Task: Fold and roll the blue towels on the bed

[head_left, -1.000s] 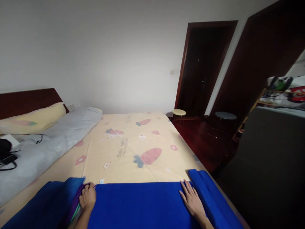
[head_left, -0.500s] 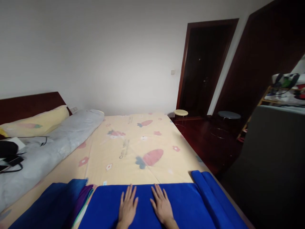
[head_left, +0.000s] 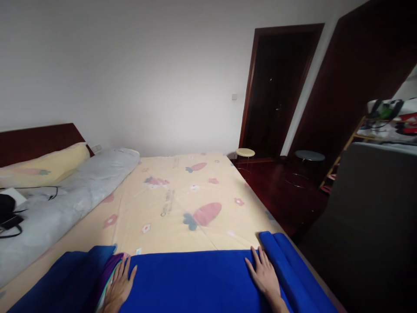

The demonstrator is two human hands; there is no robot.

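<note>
A blue cloth [head_left: 192, 280] lies flat across the near part of the bed. On its left edge rests my left hand [head_left: 120, 280], palm down with fingers stretched out, beside a stack of coloured cloths [head_left: 106, 278]. My right hand [head_left: 265, 274] is spread flat near the cloth's right side, close to a folded blue cloth [head_left: 293, 269]. Neither hand grips anything. At the far left of the stack sits a darker blue folded cloth [head_left: 61, 280]. The near edges of all the cloths are cut off by the frame.
The bed sheet [head_left: 143, 243] has a carrot and flower print. A grey quilt [head_left: 74, 195], a yellow pillow [head_left: 61, 165] and a black device with a cable [head_left: 11, 221] lie to the left. Beyond the right bed edge stand a yellow stool [head_left: 245, 152] and a grey stool [head_left: 309, 155].
My hands have slid apart over the blue cloth, the left one out to its left edge and the right one towards the folded cloth. The cloths themselves look unmoved.
</note>
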